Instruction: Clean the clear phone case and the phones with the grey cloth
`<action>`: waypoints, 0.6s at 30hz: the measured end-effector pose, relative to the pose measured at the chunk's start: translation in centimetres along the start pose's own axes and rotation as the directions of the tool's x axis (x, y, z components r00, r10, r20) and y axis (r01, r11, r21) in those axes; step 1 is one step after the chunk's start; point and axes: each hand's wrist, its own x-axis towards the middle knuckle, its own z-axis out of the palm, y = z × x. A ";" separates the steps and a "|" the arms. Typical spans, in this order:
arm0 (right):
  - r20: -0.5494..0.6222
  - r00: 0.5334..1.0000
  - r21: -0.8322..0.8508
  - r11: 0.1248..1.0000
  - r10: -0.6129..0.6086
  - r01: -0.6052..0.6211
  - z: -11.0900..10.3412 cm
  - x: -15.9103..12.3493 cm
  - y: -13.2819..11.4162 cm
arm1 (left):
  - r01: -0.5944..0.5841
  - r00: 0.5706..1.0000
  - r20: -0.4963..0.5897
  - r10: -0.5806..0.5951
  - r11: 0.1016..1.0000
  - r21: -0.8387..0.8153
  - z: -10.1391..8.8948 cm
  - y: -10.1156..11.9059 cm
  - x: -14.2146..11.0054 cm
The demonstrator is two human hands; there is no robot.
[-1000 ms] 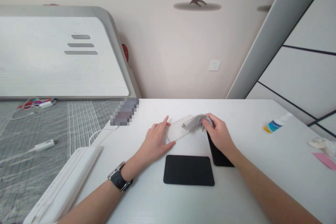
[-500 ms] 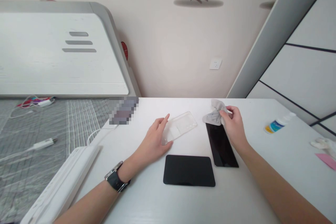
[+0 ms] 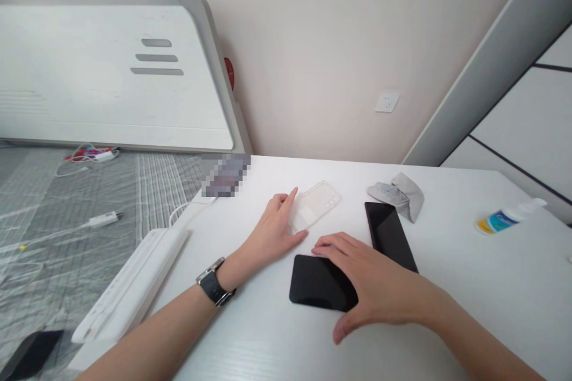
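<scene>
My left hand (image 3: 270, 232) cups the left end of a clear plastic phone case (image 3: 318, 205), which lies flat on the white table (image 3: 250, 333). My right hand (image 3: 375, 289) rests spread, with nothing in it, over the right part of a glossy black rounded slab (image 3: 313, 281), hiding part of it. A black smartphone (image 3: 389, 233) lies face up just beyond my right fingers, its lower end hidden behind my hand. A grey cloth (image 3: 400, 195) lies crumpled at the phone's far end.
A small bottle with a blue label (image 3: 507, 218) lies at the table's right. A white power strip (image 3: 131, 284) runs along the left edge. Past that edge, a white charger (image 3: 102, 219) and cables lie on a grey floor covering. A blurred patch (image 3: 224, 174) covers the far left corner.
My right hand has let go of the grey cloth, which now lies beyond the phone. That hand has moved down and left onto the black slab. The view has shifted slightly.
</scene>
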 end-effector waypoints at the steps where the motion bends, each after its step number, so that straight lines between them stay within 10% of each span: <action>1: 0.017 1.000 -0.048 0.999 -0.013 0.014 0.5 0.0 -0.3 | 0.019 1.000 -0.012 -0.019 1.000 -0.002 0.1 -0.1 0.0; 11: -0.106 0.994 -0.102 0.994 0.025 -0.035 1.0 0.6 -1.0 | 0.091 0.991 -0.084 -0.106 0.982 -0.166 0.1 -0.5 0.2; 15: -0.208 0.973 0.268 0.963 0.098 -0.040 -0.6 0.5 -0.2 | 0.119 0.984 -0.109 -0.143 0.972 -0.204 -0.5 -0.4 0.3; 18: -0.223 0.953 0.720 0.694 0.208 0.017 -1.0 0.8 0.9 | 0.141 0.980 -0.103 -0.168 0.963 -0.229 -1.1 -0.3 0.5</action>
